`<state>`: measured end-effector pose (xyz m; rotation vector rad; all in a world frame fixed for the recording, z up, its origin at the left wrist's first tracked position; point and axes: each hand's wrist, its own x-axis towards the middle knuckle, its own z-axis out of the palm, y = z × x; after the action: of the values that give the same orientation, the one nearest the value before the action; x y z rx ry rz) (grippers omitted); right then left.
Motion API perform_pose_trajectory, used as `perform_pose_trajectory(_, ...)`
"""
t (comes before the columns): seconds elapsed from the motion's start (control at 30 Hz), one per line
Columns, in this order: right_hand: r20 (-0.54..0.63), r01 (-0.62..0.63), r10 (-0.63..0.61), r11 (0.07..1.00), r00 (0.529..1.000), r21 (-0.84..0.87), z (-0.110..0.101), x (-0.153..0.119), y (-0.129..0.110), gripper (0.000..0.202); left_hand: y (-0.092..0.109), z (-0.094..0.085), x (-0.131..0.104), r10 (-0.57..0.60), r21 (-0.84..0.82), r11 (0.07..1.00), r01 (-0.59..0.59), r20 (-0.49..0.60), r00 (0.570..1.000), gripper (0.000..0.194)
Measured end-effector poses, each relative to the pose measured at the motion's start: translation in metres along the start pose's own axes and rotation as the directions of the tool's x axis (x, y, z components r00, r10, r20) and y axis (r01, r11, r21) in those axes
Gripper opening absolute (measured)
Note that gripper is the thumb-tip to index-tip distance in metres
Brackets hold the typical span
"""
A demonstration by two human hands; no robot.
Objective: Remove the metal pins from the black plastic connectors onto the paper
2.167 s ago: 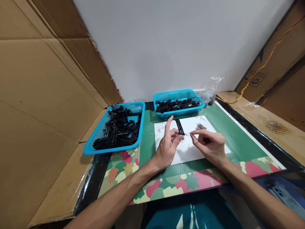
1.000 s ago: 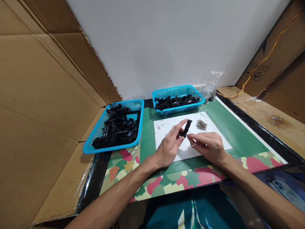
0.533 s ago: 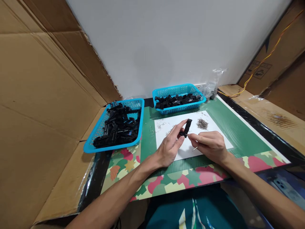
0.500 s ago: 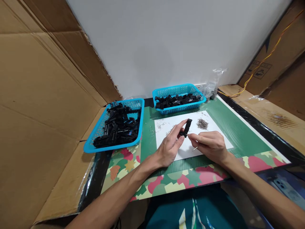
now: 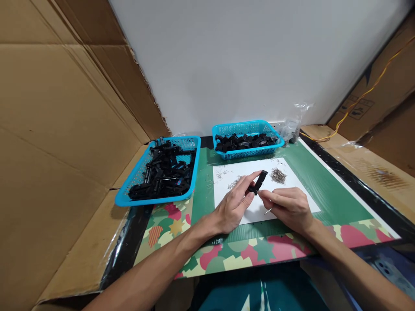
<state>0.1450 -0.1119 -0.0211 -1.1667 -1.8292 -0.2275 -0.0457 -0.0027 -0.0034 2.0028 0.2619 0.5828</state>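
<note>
Left hand (image 5: 234, 206) clamped on black part (image 5: 261, 180), held above white sheet (image 5: 223, 209). Part's top now leans right; earlier, left. Right hand (image 5: 290, 206) closed on thin metal rod (image 5: 268, 211), fingertips now at part's lower end, previously apart from it. Beyond sheet's far edge: blue basket (image 5: 248, 125). Beyond its right edge: open room over green mat (image 5: 330, 190).
</note>
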Motion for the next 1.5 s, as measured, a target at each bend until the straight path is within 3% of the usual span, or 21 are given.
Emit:
perform_pose_trajectory(0.23, 0.042, -0.029, 0.028, 0.999, 0.999, 0.016, 0.002, -0.001, 0.000, 0.025, -0.003, -0.002, -0.001, -0.079, -0.140, 0.987, 0.080, 0.013, 0.997, 0.055)
perform_pose_trajectory(0.3, 0.026, -0.030, 0.029, 0.999, 0.999, 0.026, 0.002, 0.000, 0.001, 0.026, -0.003, -0.001, 0.000, -0.128, -0.245, 0.961, 0.127, 0.012, 0.992, 0.055)
perform_pose_trajectory(0.47, -0.024, -0.022, 0.023, 0.999, 0.999, 0.034, -0.004, 0.006, 0.002, 0.027, -0.001, 0.001, 0.005, -0.226, -0.635, 0.738, 0.229, 0.087, 0.970, 0.045)
perform_pose_trajectory(0.57, -0.021, -0.012, 0.012, 1.000, 1.000, 0.016, -0.010, 0.009, 0.000, 0.022, 0.003, 0.001, 0.008, -0.251, -0.719, 0.637, 0.277, 0.147, 0.957, 0.040)
perform_pose_trajectory(0.67, 0.003, -0.007, 0.007, 0.998, 1.000, -0.054, -0.015, 0.008, -0.003, 0.014, 0.005, 0.003, 0.009, -0.253, -0.713, 0.628, 0.313, 0.194, 0.948, 0.039)
perform_pose_trajectory(0.8, 0.065, 0.034, -0.027, 0.994, 0.998, -0.107, -0.021, 0.003, -0.005, 0.014, 0.005, 0.008, 0.006, -0.208, -0.637, 0.718, 0.283, 0.192, 0.959, 0.031)
perform_pose_trajectory(0.87, 0.084, 0.019, -0.010, 0.995, 0.996, -0.102, -0.026, 0.001, -0.005, 0.014, 0.008, 0.008, 0.005, -0.196, -0.533, 0.805, 0.261, 0.175, 0.965, 0.027)
perform_pose_trajectory(1.0, 0.158, -0.101, 0.107, 0.994, 0.982, -0.050, -0.034, 0.000, -0.004, 0.014, 0.016, 0.005, 0.003, -0.115, -0.067, 0.991, 0.117, 0.041, 0.993, 0.026)
perform_pose_trajectory(1.07, 0.221, -0.192, 0.191, 0.981, 0.956, -0.017, -0.035, -0.002, -0.002, 0.014, 0.016, 0.006, 0.003, -0.047, 0.161, 0.986, 0.043, 0.018, 0.999, 0.025)
perform_pose_trajectory(1.17, 0.295, -0.307, 0.287, 0.951, 0.912, 0.024, -0.034, -0.007, 0.002, 0.012, 0.010, 0.009, 0.003, 0.027, 0.335, 0.941, -0.033, 0.024, 0.999, 0.019)
perform_pose_trajectory(1.33, 0.344, -0.397, 0.356, 0.916, 0.869, 0.056, -0.034, -0.011, 0.004, 0.015, 0.000, 0.013, 0.003, 0.067, 0.395, 0.916, -0.061, -0.002, 0.998, 0.013)
perform_pose_trajectory(1.5, 0.265, -0.517, 0.490, 0.855, 0.830, 0.038, -0.042, -0.010, 0.007, 0.034, -0.001, 0.014, 0.002, 0.071, 0.406, 0.912, -0.057, -0.020, 0.997, 0.013)
